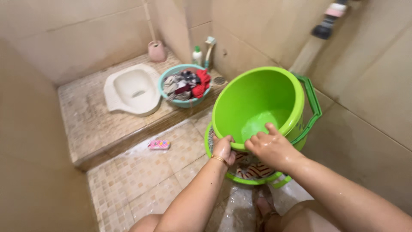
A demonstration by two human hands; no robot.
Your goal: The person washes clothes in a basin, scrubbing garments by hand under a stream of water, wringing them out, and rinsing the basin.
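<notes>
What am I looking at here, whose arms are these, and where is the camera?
There is no machine. One camera sits on a person's head and looks down at their own bare arms in a tiled washroom. The left hand and the right hand both take a grip on the near rim of a tilted green bucket, tipped over a lower green basin that holds striped cloth. Further off, on a raised step, are a white squat toilet and a teal basin of clothes. A small pink object lies on the wet floor.
</notes>
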